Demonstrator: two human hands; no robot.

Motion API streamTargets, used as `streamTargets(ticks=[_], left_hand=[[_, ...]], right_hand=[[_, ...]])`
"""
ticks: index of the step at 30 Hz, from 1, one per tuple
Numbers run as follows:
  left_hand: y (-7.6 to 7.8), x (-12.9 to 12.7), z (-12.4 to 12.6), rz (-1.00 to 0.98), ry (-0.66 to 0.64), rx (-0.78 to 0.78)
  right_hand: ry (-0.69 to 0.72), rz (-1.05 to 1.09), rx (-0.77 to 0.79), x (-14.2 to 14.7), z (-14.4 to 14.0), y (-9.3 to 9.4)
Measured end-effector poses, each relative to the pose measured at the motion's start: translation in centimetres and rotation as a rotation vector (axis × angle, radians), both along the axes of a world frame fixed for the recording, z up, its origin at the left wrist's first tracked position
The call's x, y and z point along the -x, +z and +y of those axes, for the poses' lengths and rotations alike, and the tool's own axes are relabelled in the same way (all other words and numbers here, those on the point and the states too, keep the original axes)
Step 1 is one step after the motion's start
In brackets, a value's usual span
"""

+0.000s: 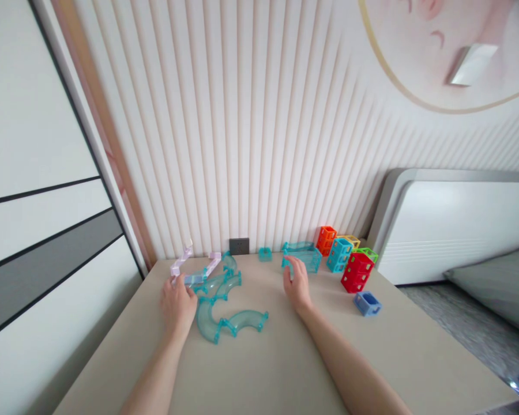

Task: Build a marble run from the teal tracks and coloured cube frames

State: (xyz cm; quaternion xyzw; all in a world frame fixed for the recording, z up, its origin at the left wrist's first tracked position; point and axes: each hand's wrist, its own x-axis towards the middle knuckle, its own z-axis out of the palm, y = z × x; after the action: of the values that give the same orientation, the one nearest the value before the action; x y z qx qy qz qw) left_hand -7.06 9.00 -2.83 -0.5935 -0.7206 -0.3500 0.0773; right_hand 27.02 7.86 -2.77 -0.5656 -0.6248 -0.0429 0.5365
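Table top is plain beige. Curved track pcs at centre-left are clear teal; straight track pcs above them pale lilac. Block stacks at centre-right: orange, cyan, red, w/ yellow & green behind. Lone cube is blue. Wall has cream vertical ribs; socket is dark grey.

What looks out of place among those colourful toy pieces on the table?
One blue cube lies alone, apart from the stacked cubes. The curved teal track pieces lie scattered by the left hand. Nothing looks broken.
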Motion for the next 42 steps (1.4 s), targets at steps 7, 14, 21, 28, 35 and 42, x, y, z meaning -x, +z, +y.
streamTargets(ticks=[7,14,21,28,35,42], left_hand=[[-0.8,-2.8,-0.5,0.152,-0.62,-0.104],[-2.4,-5.2,-1.4,0.102,-0.613,-0.03],[-1.7,-5.0,-1.4,0.063,-0.648,-0.069],[-0.6,-5.8,-2.2,0.031,-0.737,-0.124],[-0.6,-6.0,-2.3,0.018,-0.753,-0.135],[0.1,-6.0,-2.7,0.137,-0.763,-0.12]], right_hand=[[-0.378,0.252,0.022,-7.4,1.0,-0.9],[-0.314,0.291,0.232,-6.6,1.9,-2.7],[-0.06,0.159,0.296,-3.4,1.0,-2.3],[0.211,0.042,0.279,0.2,-0.5,-1.1],[0.466,-0.188,0.326,2.9,-1.8,-0.8],[0.674,-0.44,0.282,3.0,-2.4,-0.1]])
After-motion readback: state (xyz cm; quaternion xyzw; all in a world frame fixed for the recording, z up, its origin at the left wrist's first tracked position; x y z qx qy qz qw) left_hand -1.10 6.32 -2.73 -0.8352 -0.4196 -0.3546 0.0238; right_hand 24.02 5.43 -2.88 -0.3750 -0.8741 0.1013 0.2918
